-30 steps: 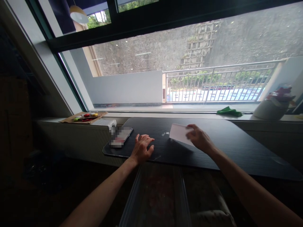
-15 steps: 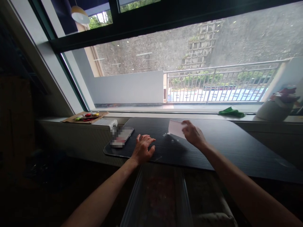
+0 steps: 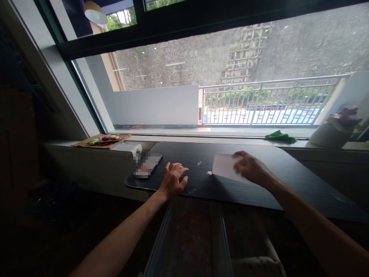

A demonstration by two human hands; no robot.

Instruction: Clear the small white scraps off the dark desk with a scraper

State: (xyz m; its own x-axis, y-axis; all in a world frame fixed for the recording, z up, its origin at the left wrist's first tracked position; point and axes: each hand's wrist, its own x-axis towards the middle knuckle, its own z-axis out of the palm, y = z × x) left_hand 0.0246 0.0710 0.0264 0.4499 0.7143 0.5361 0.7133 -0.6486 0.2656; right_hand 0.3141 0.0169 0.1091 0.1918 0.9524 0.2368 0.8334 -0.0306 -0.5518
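My right hand (image 3: pixel 252 169) grips a thin white card (image 3: pixel 225 167) and holds its lower edge against the black tabletop (image 3: pixel 288 181). Small white scraps (image 3: pixel 209 173) lie just left of the card's edge, and another bit (image 3: pixel 198 163) lies a little farther back. My left hand (image 3: pixel 173 180) rests flat on the tabletop near its front edge, fingers spread, holding nothing. A clear plastic bin (image 3: pixel 188 238) stands below the table edge between my arms.
A phone (image 3: pixel 147 165) lies on the table's left end beside a white device (image 3: pixel 127 147). On the sill are a cardboard piece with coloured items (image 3: pixel 102 141), a green cloth (image 3: pixel 279 136) and a white plant pot (image 3: pixel 328 134).
My right hand pushed the white card left and away, then drew it back to the right and lower. The loose scraps shifted. My left hand stayed put.
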